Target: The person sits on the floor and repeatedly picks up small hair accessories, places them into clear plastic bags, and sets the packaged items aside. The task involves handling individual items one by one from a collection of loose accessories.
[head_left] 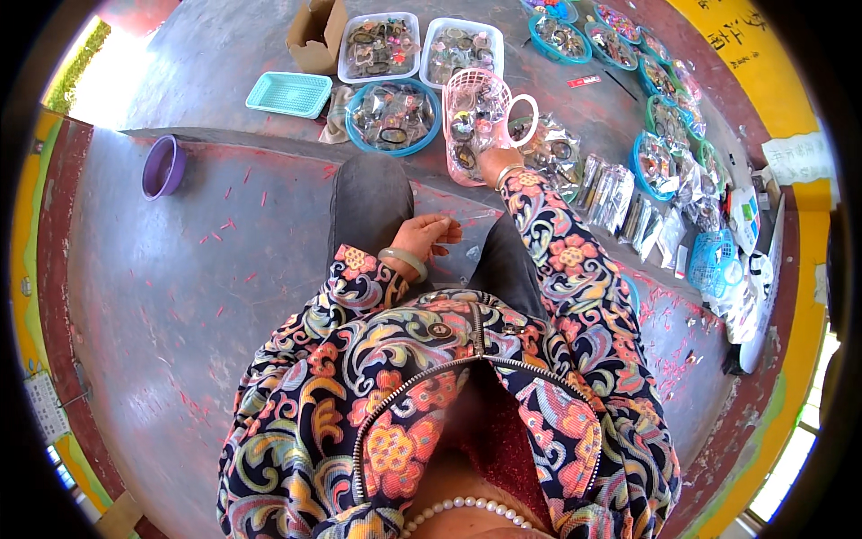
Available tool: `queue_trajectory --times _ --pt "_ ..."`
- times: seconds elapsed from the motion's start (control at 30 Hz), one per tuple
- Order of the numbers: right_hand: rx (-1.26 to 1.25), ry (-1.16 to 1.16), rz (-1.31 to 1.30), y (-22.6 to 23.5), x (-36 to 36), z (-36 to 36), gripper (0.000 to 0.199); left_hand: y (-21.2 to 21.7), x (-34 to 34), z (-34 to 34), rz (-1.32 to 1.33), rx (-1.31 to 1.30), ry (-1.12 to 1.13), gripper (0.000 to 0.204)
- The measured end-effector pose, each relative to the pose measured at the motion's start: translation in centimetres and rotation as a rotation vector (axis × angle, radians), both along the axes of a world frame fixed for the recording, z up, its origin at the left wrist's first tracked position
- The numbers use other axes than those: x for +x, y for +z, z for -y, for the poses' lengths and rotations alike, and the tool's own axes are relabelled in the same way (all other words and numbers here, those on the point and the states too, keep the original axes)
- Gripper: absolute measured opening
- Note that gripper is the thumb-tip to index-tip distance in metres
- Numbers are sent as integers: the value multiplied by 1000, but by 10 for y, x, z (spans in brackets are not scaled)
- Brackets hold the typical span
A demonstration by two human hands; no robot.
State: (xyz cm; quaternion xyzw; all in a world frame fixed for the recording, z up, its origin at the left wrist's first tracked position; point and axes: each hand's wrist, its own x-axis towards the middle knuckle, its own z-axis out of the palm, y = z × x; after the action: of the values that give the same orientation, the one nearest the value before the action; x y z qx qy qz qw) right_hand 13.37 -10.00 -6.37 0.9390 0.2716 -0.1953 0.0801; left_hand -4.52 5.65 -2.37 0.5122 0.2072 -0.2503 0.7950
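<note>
A pink plastic basket [452, 101] with a large white-pink loop handle [533, 110] stands ahead of me, with small bagged trinkets [465, 135] inside. My right hand [497, 164] reaches to its near right side, below the handle. Its fingertips are lost against the basket and contents, so whether they grip anything is unclear. Over my lap, my left hand [424, 237] hovers with fingers loosely bent and nothing visible in them. A bracelet circles each wrist. Beside the pink basket, a round blue basket [356, 135] holds bagged dark bands and trinkets.
Two white trays [418, 74] of bagged items stand behind, near a cardboard box [314, 40] and an empty turquoise tray [287, 93]. A purple basin [163, 168] sits left. Bagged goods [606, 189] and several round baskets [653, 166] line the right. Red scraps litter the floor.
</note>
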Motion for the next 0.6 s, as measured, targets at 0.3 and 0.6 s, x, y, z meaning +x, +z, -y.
queue_trajectory --times 0.3,0.6 --pt "2 -61 -98 -23 15 -1 23 1 1 2 -14 27 -27 22" --pt "717 -126 79 37 21 77 17 0 -3 -2 -21 7 0 21"
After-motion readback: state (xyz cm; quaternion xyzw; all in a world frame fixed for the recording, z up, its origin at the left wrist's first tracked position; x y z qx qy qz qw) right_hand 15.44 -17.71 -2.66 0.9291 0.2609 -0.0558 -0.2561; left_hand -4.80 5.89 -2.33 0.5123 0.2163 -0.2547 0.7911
